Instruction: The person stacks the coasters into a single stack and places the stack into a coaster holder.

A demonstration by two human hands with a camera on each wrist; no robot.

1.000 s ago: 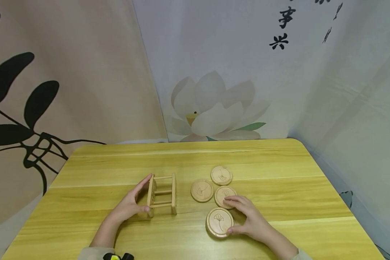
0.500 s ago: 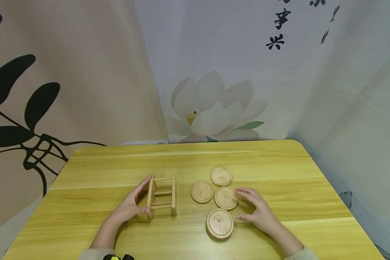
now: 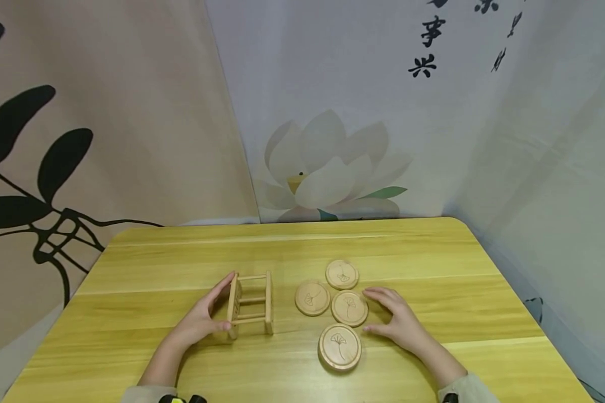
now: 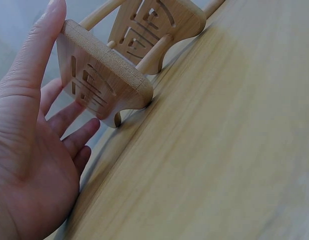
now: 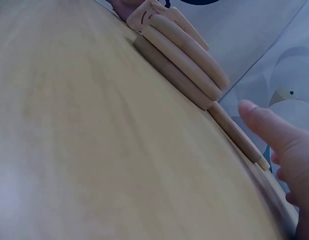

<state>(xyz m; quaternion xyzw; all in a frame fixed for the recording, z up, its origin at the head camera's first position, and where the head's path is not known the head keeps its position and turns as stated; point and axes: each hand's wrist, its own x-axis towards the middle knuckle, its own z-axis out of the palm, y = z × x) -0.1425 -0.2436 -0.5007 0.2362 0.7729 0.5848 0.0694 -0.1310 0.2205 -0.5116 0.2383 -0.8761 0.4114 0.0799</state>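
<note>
Pale wooden open-frame rack [image 3: 252,299], lower centre-left, clasped at one carved end panel [image 4: 94,82] by left hand [image 3: 200,321], plus round pale wooden leaf-engraved discs [image 3: 350,308], lower centre, presumably light, stiff, smooth, best lifted by opposite rims, beside right hand [image 3: 399,320] with thumb and fingertips apart, holding nothing.

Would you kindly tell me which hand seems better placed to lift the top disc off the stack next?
Probably the right hand: it holds nothing and is close beside the stack, while the left hand holds the wooden rack, farther away.
</note>
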